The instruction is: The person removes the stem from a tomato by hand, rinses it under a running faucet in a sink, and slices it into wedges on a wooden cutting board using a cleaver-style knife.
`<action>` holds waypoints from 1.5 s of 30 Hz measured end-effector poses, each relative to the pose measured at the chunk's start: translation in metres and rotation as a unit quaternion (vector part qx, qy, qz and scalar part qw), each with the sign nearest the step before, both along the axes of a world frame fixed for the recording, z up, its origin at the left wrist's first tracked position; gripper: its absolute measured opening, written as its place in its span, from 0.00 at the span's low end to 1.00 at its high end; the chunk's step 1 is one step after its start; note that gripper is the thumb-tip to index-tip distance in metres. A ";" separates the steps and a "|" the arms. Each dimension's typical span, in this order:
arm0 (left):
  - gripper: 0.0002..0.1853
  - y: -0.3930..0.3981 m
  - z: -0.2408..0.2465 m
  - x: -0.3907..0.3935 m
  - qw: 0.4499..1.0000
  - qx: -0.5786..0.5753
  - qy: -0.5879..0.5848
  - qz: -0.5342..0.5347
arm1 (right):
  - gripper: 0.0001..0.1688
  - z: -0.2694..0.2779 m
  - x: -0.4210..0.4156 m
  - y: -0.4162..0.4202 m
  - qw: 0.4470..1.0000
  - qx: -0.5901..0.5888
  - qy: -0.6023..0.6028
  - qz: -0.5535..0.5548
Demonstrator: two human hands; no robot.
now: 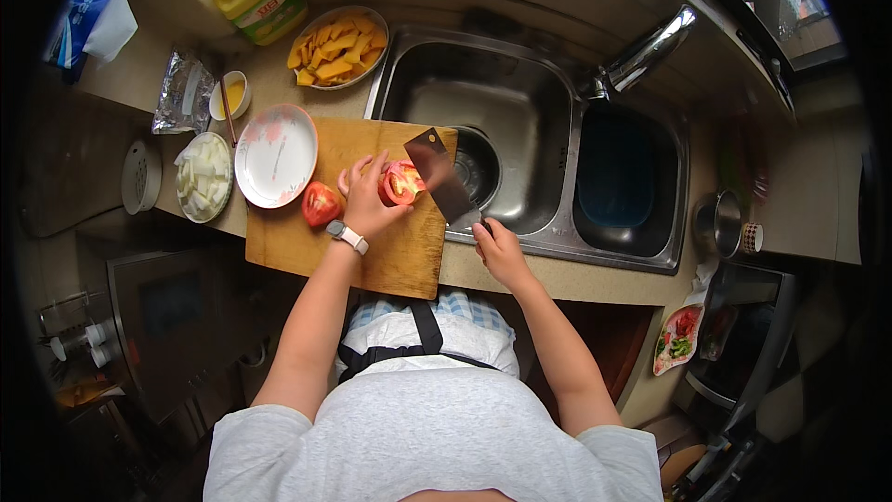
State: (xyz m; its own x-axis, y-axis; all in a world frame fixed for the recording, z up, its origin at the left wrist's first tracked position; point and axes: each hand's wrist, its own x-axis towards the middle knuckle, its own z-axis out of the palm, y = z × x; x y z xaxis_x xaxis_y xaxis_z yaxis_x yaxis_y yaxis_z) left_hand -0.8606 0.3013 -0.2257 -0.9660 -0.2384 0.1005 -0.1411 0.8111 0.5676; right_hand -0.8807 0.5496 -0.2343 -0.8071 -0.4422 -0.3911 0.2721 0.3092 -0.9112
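My left hand point(366, 196) grips a cut tomato point(402, 183) on the wooden cutting board point(348, 261), its red and yellowish cut face turned to the right. In my right hand point(500, 251) is the dark handle of a cleaver point(440, 174). The broad blade is beside the tomato's cut face, over the board's right edge; whether it touches the tomato I cannot tell. Another tomato piece point(322, 203) lies on the board left of my left wrist. A white plate with a pink floral pattern point(276, 157) overlaps the board's left edge.
Behind the board stands a dish of orange squash slices point(339, 49). To the left are a dish of white chopped pieces point(203, 178), a small bowl of yellow liquid point(231, 95) with chopsticks point(228, 111), and a yellow jug point(261, 3). The double steel sink point(516, 104) with a faucet point(644, 52) lies right.
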 end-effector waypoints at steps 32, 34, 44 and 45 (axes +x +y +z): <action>0.35 0.001 -0.008 0.013 0.997 0.041 0.009 0.072 | 0.20 0.012 -0.010 -0.039 0.982 0.132 0.130 0.033; 0.35 -0.001 -0.006 0.013 0.997 0.033 -0.005 0.067 | 0.20 0.014 -0.010 -0.041 0.981 0.140 0.128 0.034; 0.33 -0.003 -0.007 0.013 0.998 0.024 0.020 0.055 | 0.22 0.015 -0.006 -0.044 0.981 0.142 0.128 0.023; 0.32 -0.003 -0.007 0.013 0.998 0.025 0.019 0.053 | 0.22 0.015 -0.005 -0.042 0.983 0.130 0.129 0.013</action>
